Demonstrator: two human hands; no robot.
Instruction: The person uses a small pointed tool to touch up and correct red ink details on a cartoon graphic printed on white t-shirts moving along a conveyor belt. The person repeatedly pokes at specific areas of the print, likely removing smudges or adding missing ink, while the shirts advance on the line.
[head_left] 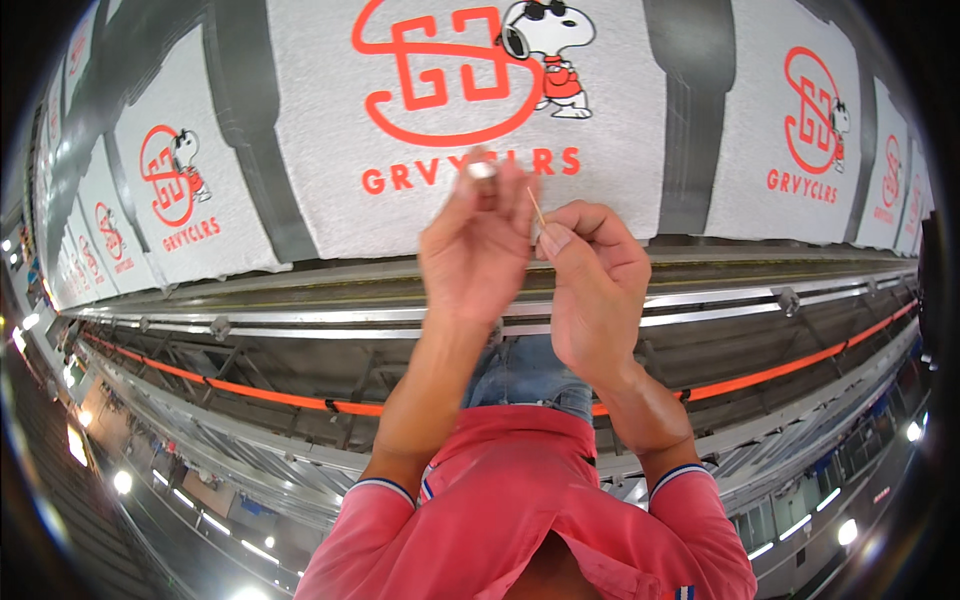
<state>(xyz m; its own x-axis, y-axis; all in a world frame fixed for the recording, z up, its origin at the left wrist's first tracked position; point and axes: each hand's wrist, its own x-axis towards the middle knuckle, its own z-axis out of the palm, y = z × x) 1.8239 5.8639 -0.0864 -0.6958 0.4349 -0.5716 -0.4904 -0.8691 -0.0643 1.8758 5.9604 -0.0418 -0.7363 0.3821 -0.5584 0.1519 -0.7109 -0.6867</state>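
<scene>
My right hand [600,285] is closed in a pinch, thumb against curled fingers, on a thin pale stick [536,205] like a toothpick. The stick points up and left toward my left hand [475,250]. That hand is raised beside it, its fingers smeared by motion. Among those fingers shows a small roundish thing [483,170], whitish on top and darker below, too blurred to name. Both hands are over the near edge of a light grey fabric panel [330,210], which bears a red-orange printed emblem [440,130] and a cartoon dog [556,60] in sunglasses.
Similar printed panels lie along the dark table [245,110], such as one panel [235,235] at left and another [730,215] at right. A metal rail [690,312] runs along the table's near edge. Below it stretches an orange strip [740,382].
</scene>
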